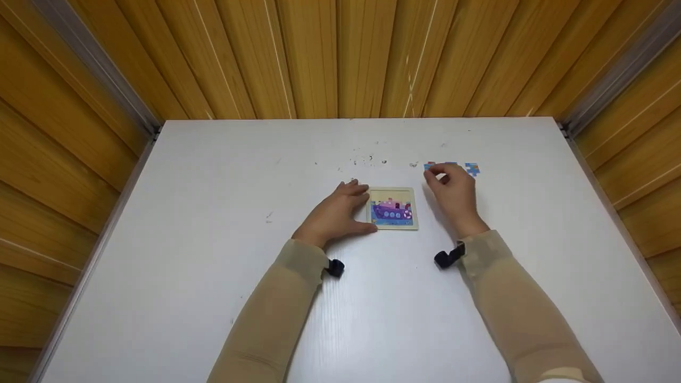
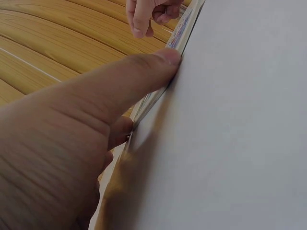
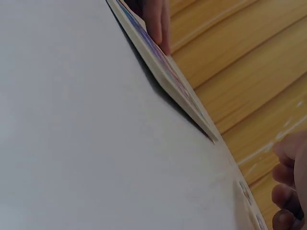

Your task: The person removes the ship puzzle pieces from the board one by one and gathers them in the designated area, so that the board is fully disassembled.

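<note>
My left hand (image 1: 338, 214) holds a small square puzzle board (image 1: 416, 213) by its left side, thumb at the near corner and fingers at the far one. A purple ship picture (image 1: 391, 211) lies inside the pale wooden frame, with a bare strip along its top. Seen from the left wrist, the thumb (image 2: 139, 76) presses on the board's edge. To the right, my right hand (image 1: 455, 194) hovers by some loose blue puzzle pieces (image 1: 472, 168), thumb and index finger bent toward each other. I cannot tell whether a piece sits between those fingertips.
Both hands work over a white table (image 1: 213, 213) with small dark marks near its middle. Wood-patterned panels (image 1: 308, 58) rise behind it and along both sides. Partly hidden by the right hand, more pieces (image 1: 450, 163) lie on the tabletop.
</note>
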Demonstrator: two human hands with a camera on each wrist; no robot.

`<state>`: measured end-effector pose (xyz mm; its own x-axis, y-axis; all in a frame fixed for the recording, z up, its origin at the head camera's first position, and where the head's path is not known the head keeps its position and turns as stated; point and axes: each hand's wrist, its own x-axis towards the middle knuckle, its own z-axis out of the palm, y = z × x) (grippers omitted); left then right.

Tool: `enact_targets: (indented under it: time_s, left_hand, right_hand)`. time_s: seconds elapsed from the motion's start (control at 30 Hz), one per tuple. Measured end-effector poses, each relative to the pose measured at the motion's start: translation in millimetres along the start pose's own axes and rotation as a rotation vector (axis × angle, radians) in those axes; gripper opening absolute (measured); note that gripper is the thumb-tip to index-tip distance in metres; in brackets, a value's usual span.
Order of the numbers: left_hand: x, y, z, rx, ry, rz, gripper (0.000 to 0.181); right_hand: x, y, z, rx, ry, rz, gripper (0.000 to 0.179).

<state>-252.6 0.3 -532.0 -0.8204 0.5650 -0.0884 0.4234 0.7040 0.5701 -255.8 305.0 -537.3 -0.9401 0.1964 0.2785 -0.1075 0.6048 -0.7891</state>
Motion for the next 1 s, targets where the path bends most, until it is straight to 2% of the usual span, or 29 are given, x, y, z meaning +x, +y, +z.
enact_targets:
  time_s: [0.13,0.3,0.53,0.67,0.8,1.0]
  left_hand:
    - [-0.6,-0.7,-0.6,0.005,0.007,-0.004,0.091]
    - [0.4,-2.5,0.0,0.008,0.025,0.003,0.090]
    - [0.8,-4.9,2.0,0.005,0.032,0.022,0.092]
    - [0.9,-5.6,2.4,-0.004,0.030,0.020,0.090]
    - [1.0,-5.9,2.1,-0.005,0.027,0.030,0.089]
    - [1.7,-5.1,1.9,0.002,0.026,0.040,0.089]
  right_hand:
    - [-11.7,-16.3,14.5,0.068,-0.125,-0.043,0.025]
    - [-23.3,-30.4,26.5,0.075,-0.304,-0.072,0.024]
    - [-32.4,-37.1,35.9,0.050,-0.458,-0.138,0.022]
    - [-32.7,-37.7,38.2,-0.019,-0.523,-0.146,0.031]
    - [-31.9,-36.8,39.5,-0.084,-0.553,-0.161,0.040]
    - [-31.4,-37.7,38.9,-0.101,-0.566,-0.162,0.039]
